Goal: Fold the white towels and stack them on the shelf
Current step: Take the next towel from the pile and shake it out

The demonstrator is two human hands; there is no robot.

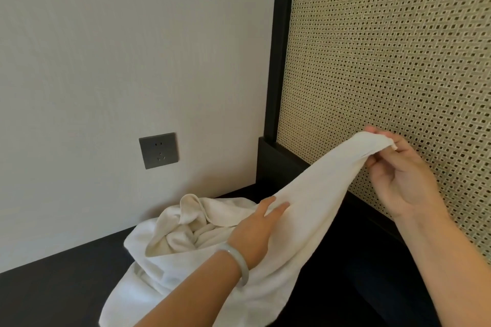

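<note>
A person's two hands work a white towel [305, 194] over a dark surface [53, 300].

The right hand [398, 175], at the middle right of the frame, pinches one corner of the towel between thumb and fingertips and holds it raised in front of a woven cane panel [398, 48]. From that corner the cloth runs in a taut band down to the lower centre.

The left hand [255, 228], with a pale bangle [236, 260] on its wrist, lies on this band in the centre of the frame. Its visible fingers are fairly straight along the cloth. Whether it grips the edge is hidden. The hands are apart.

The rest of the cloth lies in a crumpled heap [191, 233] at the lower centre, against a plain wall [106, 48] with a grey socket [157, 150] at centre left. It is unclear whether the heap is one towel or several.

The step in hand appears to be finding a second corner so the towel can be opened flat. To do it well, the right hand likely needs to keep its corner pinched and high. The left hand should likely run down the same edge, not across the cloth, until it reaches the next corner. The towel should probably be lifted clear of the heap before folding, so that twists drop out.
</note>
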